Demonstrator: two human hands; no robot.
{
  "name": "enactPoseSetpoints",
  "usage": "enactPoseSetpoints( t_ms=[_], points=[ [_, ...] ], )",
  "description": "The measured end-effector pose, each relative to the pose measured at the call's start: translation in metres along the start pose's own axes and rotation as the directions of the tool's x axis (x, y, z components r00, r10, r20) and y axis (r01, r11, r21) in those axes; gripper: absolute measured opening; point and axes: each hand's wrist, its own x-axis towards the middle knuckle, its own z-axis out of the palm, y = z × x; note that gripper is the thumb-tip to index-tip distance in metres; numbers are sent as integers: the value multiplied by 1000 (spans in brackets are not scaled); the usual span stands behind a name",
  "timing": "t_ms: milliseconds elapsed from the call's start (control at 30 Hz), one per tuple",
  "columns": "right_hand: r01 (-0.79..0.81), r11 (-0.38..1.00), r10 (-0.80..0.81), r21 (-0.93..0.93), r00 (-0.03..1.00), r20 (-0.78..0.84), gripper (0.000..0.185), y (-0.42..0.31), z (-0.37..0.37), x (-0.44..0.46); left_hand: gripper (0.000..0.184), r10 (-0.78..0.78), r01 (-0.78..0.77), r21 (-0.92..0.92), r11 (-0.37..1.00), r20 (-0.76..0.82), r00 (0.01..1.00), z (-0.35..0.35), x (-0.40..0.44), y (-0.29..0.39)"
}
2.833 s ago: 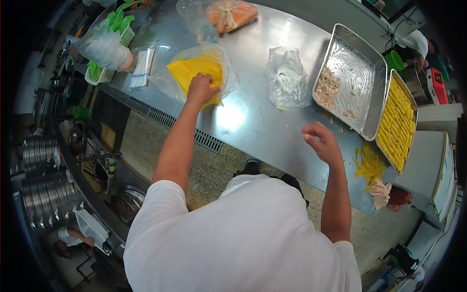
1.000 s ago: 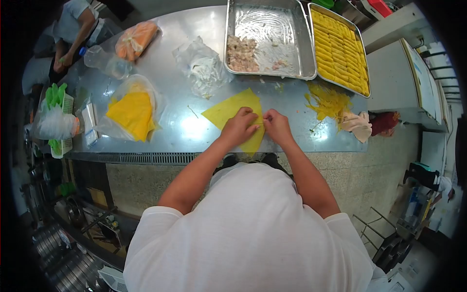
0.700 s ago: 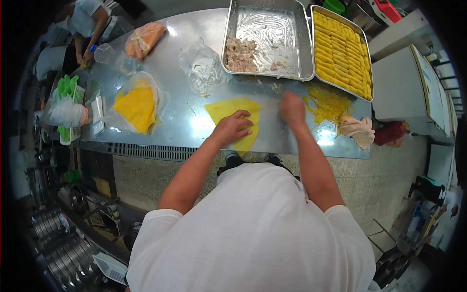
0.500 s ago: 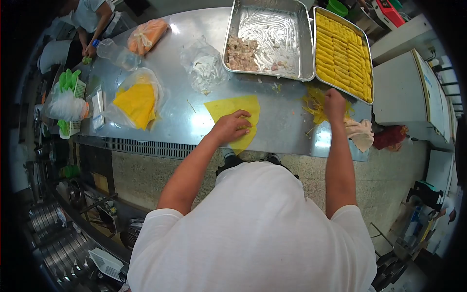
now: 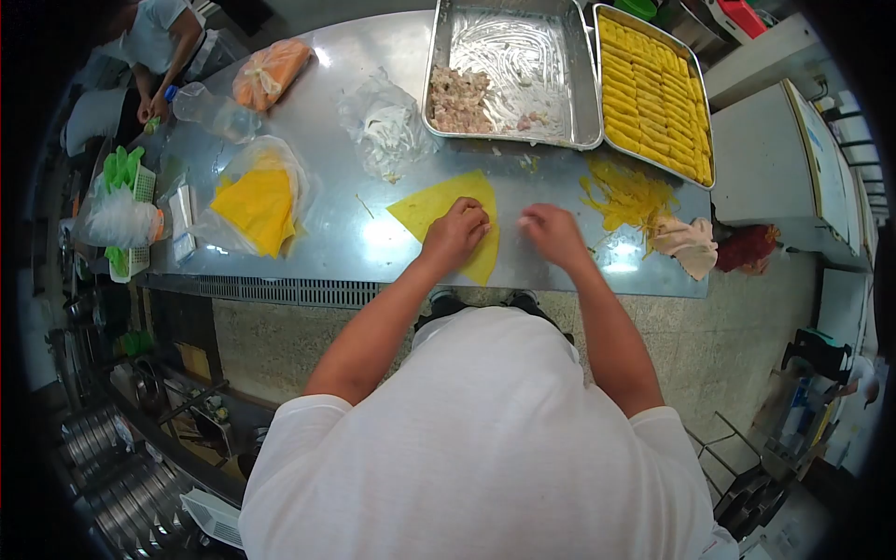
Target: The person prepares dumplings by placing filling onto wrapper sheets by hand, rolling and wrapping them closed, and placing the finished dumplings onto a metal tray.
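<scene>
A thin yellow sheet lies on the metal table in front of me. My left hand rests on its right part with fingers curled together; whether they pinch the sheet is hidden. Just right of the sheet, my right hand hovers over the table, fingers curled in, not touching the sheet. Beyond it to the right lies a heap of yellow shreds, with a pale cloth beside it. At the left, a stack of yellow sheets sits on an opened plastic bag.
A deep metal tray holds meat filling. Right of it, another tray holds rows of yellow rolls. A white plastic bag, an orange bundle, a bottle and a green-white basket stand leftward. A person works at the far left.
My right hand went from the sheet to the yellow shreds and has come back beside the sheet. My left hand, earlier at the stack of sheets, has stayed on the single sheet lately.
</scene>
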Motion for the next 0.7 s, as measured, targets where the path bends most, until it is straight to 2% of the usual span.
enactPoseSetpoints(
  t_ms=[33, 67, 133, 200, 267, 300, 333, 367, 400, 433, 467, 500, 533, 567, 600, 667, 700],
  points=[
    [-38, 996, 34, 84, 998, 45, 19, -11, 16, -1, 15, 39, -41, -42, 998, -46, 998, 4, 1, -4],
    [-41, 996, 38, 84, 998, 44, 19, -17, 26, 2, 15, 74, -82, -81, 993, -97, 993, 6, 2, -7],
    [-56, 992, 71, -109, 987, 142, 20, -25, 39, 5, 13, 97, -107, -80, 991, -114, 989, 7, 1, -5],
    [-39, 983, 60, -181, 992, 113, 20, -28, 48, 3, 12, 121, -133, -82, 988, -134, 984, 10, 0, -2],
    [-21, 967, 45, -254, 995, 91, 21, -26, 50, -3, 12, 69, -69, 4, 998, -126, 990, 13, -2, 3],
    [34, 960, 14, -279, 986, 169, 21, -27, 47, -7, 12, 65, -66, 0, 998, -127, 990, 19, -3, 3],
    [93, 950, -17, -299, 969, 246, 20, -28, 43, -10, 12, 16, -14, 10, 1000, -207, 978, 24, -1, 3],
    [96, 949, -19, -302, 968, 250, 20, -28, 39, -13, 13, -31, 38, 17, 999, -286, 958, 28, 1, 1],
    [124, 949, -6, -290, 927, 376, 20, -27, 34, -19, 13, -34, 39, 12, 999, -287, 957, 26, 3, 4],
    [148, 950, 9, -275, 868, 497, 20, -24, 28, -25, 15, -126, 119, -41, 992, -311, 942, 24, 6, 6],
    [152, 948, 10, -280, 864, 503, 20, -21, 17, -29, 17, -217, 196, -95, 976, -334, 917, 21, 11, 9],
    [157, 941, 55, -299, 803, 594, 19, -18, 4, -32, 17, -223, 201, -99, 975, -340, 914, 24, 16, 3],
    [162, 935, 101, -315, 730, 676, 20, -15, -9, -33, 18, -286, 216, -204, 955, -431, 856, 27, 21, -7],
    [162, 916, 154, -366, 702, 695, 20, -11, -25, -35, 18, -351, 216, -306, 927, -506, 788, 31, 22, -15],
    [164, 893, 208, -418, 674, 709, 20, -4, -43, -36, 18, -352, 217, -307, 927, -506, 787, 30, 23, -15],
    [127, 904, 192, -409, 733, 652, 19, 27, -74, -37, 21, -492, 228, -503, 834, -489, 720, 24, 24, -11],
    [108, 910, 167, -401, 788, 592, 16, 33, -94, -35, 21, -494, 229, -504, 833, -489, 719, 25, 23, -11]
  ],
)
